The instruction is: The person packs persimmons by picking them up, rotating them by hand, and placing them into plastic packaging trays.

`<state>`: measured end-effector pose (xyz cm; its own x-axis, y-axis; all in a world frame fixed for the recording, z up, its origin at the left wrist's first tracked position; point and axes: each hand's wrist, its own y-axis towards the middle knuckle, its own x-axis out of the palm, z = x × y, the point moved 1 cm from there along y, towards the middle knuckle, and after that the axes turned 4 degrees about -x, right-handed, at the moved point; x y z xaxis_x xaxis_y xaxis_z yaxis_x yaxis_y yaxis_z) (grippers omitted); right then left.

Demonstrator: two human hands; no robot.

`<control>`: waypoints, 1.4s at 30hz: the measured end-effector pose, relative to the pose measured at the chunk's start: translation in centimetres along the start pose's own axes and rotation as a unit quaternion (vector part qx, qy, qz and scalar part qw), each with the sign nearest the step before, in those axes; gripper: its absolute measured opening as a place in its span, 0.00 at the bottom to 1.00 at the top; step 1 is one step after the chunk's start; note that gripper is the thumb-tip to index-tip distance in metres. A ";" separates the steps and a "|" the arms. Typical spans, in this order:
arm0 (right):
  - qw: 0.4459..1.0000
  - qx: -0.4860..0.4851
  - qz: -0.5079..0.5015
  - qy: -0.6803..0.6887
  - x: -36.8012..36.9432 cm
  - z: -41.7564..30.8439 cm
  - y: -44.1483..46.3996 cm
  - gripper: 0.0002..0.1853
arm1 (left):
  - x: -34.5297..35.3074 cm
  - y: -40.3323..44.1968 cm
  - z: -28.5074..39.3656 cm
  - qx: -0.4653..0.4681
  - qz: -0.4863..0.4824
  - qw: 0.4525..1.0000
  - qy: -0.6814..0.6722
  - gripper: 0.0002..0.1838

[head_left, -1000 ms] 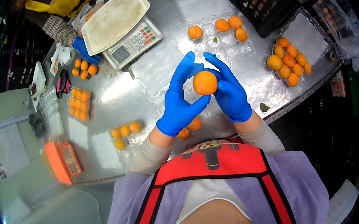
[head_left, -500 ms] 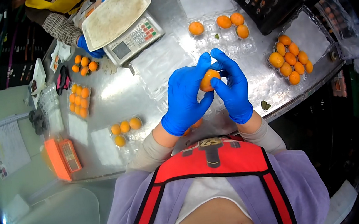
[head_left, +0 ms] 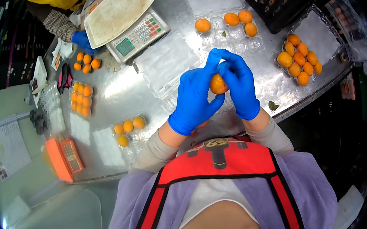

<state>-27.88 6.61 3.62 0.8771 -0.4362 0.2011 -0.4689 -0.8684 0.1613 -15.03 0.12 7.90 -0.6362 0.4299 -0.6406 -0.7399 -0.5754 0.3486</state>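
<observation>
Before my chest, both blue-gloved hands hold one small, round orange fruit (head_left: 218, 85). My left hand (head_left: 195, 96) grips its left side, with the thumb underneath and the fingers arching over the top. On the other side, my right hand (head_left: 239, 86) presses its fingers and thumb against the fruit; both hands' fingertips meet above it. Beyond them lies an open clear plastic tray (head_left: 229, 47) with moulded cups, several fruits and a bit of green leaf. Another fruit shows partly beneath my wrists.
A filled fruit tray (head_left: 298, 59) sits at right, near a black crate (head_left: 277, 4). Left are a scale (head_left: 137, 34), a part-filled tray (head_left: 137, 138), a full pack (head_left: 81, 99), loose fruits (head_left: 86, 62), pink-black cutters (head_left: 64, 78) and an orange device (head_left: 64, 159). A co-worker's gloved hand (head_left: 82, 41) touches the scale.
The fruit has turned in my fingers and sits slightly lower. My right fingers have closed in over its top. The scale's display is now lit green, and the co-worker's hand has shifted up-left.
</observation>
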 end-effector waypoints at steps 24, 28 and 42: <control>0.983 -0.124 -0.132 -0.040 -0.9 0.0 0.4 0.37 | -0.4 -0.4 -0.5 -0.185 0.078 0.970 -0.133 0.44; 0.987 -0.075 -0.143 -0.028 -1.1 0.1 0.3 0.37 | 0.3 -1.0 -1.7 -0.227 0.062 0.948 -0.216 0.29; 0.931 0.164 -0.104 0.308 -1.0 0.7 0.3 0.35 | -1.0 -0.4 -2.7 -0.310 0.037 0.864 -0.395 0.17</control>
<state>-28.87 6.64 2.81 0.6720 -0.1215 0.7305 -0.1502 -0.9883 -0.0261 -13.50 -1.92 6.56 -0.8088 0.5755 0.1207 -0.5871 -0.7789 -0.2206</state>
